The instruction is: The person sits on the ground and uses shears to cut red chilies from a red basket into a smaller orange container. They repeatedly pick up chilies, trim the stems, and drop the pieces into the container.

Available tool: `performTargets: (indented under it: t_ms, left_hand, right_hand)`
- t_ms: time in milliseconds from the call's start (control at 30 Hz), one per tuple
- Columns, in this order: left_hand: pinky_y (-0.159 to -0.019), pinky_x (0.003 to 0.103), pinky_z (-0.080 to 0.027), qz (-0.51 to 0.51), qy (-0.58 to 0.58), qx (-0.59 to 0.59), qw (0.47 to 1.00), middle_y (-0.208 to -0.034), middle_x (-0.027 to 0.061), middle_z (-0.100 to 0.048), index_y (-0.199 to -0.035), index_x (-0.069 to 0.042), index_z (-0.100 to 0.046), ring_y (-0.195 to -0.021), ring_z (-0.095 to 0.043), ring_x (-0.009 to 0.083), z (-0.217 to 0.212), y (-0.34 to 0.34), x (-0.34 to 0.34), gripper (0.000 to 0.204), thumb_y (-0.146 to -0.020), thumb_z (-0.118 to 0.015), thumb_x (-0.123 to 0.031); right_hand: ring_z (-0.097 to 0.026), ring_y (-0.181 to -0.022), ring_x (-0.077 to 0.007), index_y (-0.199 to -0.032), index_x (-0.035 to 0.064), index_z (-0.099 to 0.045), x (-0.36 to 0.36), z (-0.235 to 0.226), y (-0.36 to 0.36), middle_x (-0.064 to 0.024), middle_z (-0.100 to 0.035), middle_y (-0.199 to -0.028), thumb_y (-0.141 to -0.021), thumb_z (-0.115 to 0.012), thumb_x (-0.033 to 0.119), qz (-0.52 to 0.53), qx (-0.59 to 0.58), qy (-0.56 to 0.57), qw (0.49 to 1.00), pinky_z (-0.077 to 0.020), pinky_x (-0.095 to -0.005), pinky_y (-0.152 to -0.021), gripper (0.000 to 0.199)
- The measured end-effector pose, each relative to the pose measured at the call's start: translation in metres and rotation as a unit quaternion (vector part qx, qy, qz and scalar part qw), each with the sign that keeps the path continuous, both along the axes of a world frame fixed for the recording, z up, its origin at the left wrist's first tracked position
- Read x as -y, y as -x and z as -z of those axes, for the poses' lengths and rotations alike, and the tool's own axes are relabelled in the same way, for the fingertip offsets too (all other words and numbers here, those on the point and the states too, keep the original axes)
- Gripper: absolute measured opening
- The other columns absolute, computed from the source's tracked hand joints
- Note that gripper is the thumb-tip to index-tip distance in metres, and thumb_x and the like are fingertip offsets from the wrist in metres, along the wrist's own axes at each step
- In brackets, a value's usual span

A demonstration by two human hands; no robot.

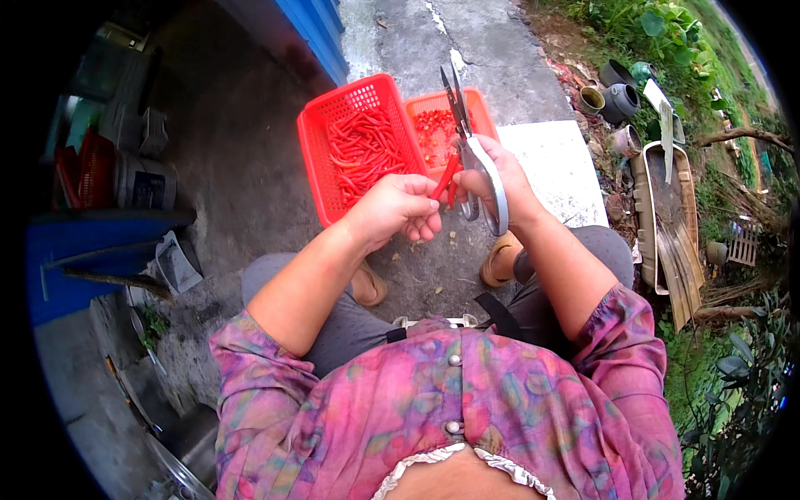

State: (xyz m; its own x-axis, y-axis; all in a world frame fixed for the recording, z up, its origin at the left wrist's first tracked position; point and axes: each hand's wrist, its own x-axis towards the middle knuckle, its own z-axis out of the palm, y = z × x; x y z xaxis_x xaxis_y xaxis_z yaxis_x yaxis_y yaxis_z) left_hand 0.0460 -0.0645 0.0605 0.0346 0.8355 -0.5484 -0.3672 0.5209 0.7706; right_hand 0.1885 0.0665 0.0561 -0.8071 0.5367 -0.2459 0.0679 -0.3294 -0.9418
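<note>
Chilli (446, 177) — pinched (left hand (398, 208))

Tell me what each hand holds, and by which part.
The left hand pinches a red chili by its near end; the right hand holds scissors by the grey handles. Who holds the other red piece is unclear.

– What sort of place is this, please?
– It seems to be an outdoor yard, maybe of a home: the concrete ground (504, 46) is cracked.
– And what else shows it?
– On the right there are green plants (671, 33) and dark pots (619, 102), on the left a shaded floor (225, 117) with a red basket (96, 171) beyond
</note>
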Motion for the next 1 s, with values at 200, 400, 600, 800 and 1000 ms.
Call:
performTargets:
  t_ms: [200, 400, 600, 800, 1000]
  left_hand:
    - [-0.045, 0.018, -0.044, 0.016, -0.002, -0.060, 0.998, -0.065, 0.0031, -0.061, -0.101, -0.002, -0.062, -0.051, -0.057, 0.0077, -0.001, 0.000, -0.005, 0.019, -0.085, -0.051, -0.005]
    - [-0.045, 0.022, -0.046, 0.034, -0.004, -0.137, 0.990, -0.063, 0.0042, -0.060, -0.103, -0.004, -0.062, -0.049, -0.057, 0.0095, -0.004, 0.000, -0.001, 0.025, -0.081, -0.051, -0.003]
    - [-0.054, 0.026, -0.048, 0.096, -0.088, -0.438, 0.889, -0.068, 0.0036, -0.060, -0.114, -0.005, -0.058, -0.060, -0.060, 0.0110, -0.001, -0.016, -0.001, 0.034, -0.082, -0.050, -0.003]
    - [-0.062, 0.027, -0.051, -0.009, -0.050, -0.195, 0.979, -0.077, 0.0053, -0.062, -0.110, -0.004, -0.056, -0.073, -0.063, 0.0145, 0.012, -0.018, -0.002, 0.023, -0.090, -0.049, -0.014]
    - [-0.057, 0.024, -0.051, -0.072, 0.037, 0.035, 0.996, -0.075, 0.0042, -0.061, -0.096, -0.006, -0.056, -0.064, -0.061, 0.0125, 0.015, -0.017, -0.004, 0.015, -0.094, -0.049, -0.019]
  right_hand:
    - [-0.054, -0.056, -0.0123, -0.105, 0.0003, -0.050, 0.004, 0.006, 0.008, -0.0041, -0.054, -0.073, -0.072, -0.060, -0.003, 0.023, 0.012, -0.003, 1.000, -0.0446, -0.0251, -0.050, 0.035]
    - [-0.051, -0.052, -0.0092, -0.094, 0.0034, -0.051, 0.006, 0.002, 0.012, -0.0004, -0.051, -0.068, -0.071, -0.063, -0.005, 0.052, 0.021, -0.016, 0.998, -0.0431, -0.0235, -0.045, 0.027]
    - [-0.050, -0.052, -0.0075, -0.096, 0.0034, -0.052, 0.007, 0.013, 0.010, 0.0009, -0.051, -0.066, -0.071, -0.065, -0.002, 0.034, 0.021, -0.026, 0.999, -0.0397, -0.0223, -0.044, 0.029]
    - [-0.049, -0.052, -0.0073, -0.092, 0.0029, -0.054, 0.008, 0.004, 0.006, 0.0002, -0.053, -0.066, -0.070, -0.062, 0.000, 0.033, 0.070, -0.054, 0.996, -0.0393, -0.0231, -0.044, 0.023]
    - [-0.051, -0.054, -0.0078, -0.092, 0.0023, -0.055, 0.011, 0.009, 0.007, 0.0003, -0.053, -0.067, -0.069, -0.060, -0.001, 0.037, 0.030, -0.073, 0.996, -0.0402, -0.0232, -0.045, 0.023]
